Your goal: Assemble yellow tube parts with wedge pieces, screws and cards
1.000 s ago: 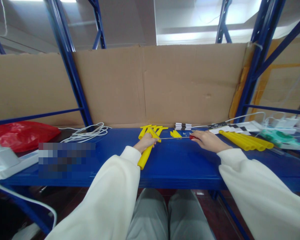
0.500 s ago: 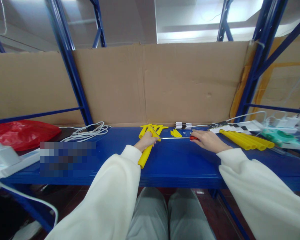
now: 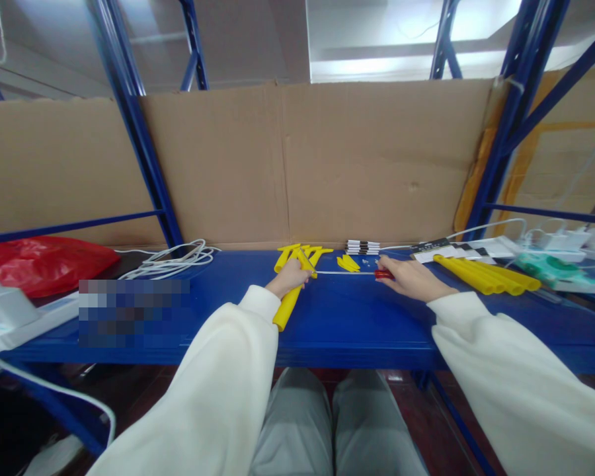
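Note:
My left hand point(image 3: 290, 277) is wrapped round a yellow T-shaped tool with a thick tubular handle point(image 3: 286, 311), whose lower end points toward me. In my right hand point(image 3: 401, 274) is the red handle of a screwdriver point(image 3: 384, 274). Its thin metal shaft runs left, level above the blue shelf, and its tip meets the yellow head beside my left fingers. Whether the tip sits in a screw is too small to tell. Behind my left hand lie several similar yellow T-shaped tools point(image 3: 320, 252). Small yellow pieces point(image 3: 348, 264) lie between my hands, farther back.
Several yellow tubes point(image 3: 486, 276) lie right of my right hand. A stack of white-and-black pieces point(image 3: 363, 247) stands by the cardboard wall point(image 3: 377, 165). On the left are a coiled white cable point(image 3: 178, 260), a red plastic bag point(image 3: 49, 264) and a power strip point(image 3: 34, 322). Blue posts point(image 3: 143, 132) flank the shelf point(image 3: 357, 324).
Both hands keep their grips in nearly the same place. The whole view has shifted very slightly; nothing was taken up or let go.

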### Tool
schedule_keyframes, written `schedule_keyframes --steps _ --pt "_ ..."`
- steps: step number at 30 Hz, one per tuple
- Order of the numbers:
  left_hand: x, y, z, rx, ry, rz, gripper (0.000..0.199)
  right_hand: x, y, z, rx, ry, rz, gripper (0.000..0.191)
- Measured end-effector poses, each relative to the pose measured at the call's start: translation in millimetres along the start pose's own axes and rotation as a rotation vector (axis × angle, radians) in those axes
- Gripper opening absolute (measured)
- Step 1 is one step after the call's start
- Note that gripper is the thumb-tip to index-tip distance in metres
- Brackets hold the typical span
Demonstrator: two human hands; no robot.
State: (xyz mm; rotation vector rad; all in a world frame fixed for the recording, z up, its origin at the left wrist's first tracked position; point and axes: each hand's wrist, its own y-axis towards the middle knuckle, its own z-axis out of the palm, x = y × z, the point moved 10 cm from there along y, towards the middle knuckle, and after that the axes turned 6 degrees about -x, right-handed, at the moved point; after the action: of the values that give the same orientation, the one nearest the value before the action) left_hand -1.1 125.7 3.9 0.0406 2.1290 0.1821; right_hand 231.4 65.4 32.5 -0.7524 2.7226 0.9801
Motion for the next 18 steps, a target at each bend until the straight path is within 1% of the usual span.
schedule_keyframes --steps 3,5,7,10,12,14,16,18 --pt "3 4 1.7 0.011 -0.047 0.000 0.023 2 1 -3 -0.048 0.007 -0.043 0.019" --pt "6 5 2.1 0.013 -0.055 -0.008 0.024 4 0 -7 -0.096 0.025 -0.069 0.022" --pt "7 6 1.9 0.011 -0.052 -0.015 0.025 5 0 -8 -0.113 0.036 -0.069 0.026" --pt "6 4 2.6 0.018 -0.053 -0.015 0.025 4 0 -3 -0.047 0.014 -0.023 0.031" --pt "4 3 2.6 0.020 -0.043 -0.011 0.026 2 0 1 0.015 -0.021 0.021 0.030" --pt "3 2 1.9 0.012 -0.022 -0.011 0.027 0 -1 3 0.049 -0.039 0.051 0.027" --pt "2 1 1.3 0.005 -0.005 -0.008 0.027 0 0 2 0.038 -0.037 0.039 0.021" --pt "1 1 1.2 0.002 0.017 -0.003 0.026 3 0 -2 -0.009 -0.030 -0.010 0.016"
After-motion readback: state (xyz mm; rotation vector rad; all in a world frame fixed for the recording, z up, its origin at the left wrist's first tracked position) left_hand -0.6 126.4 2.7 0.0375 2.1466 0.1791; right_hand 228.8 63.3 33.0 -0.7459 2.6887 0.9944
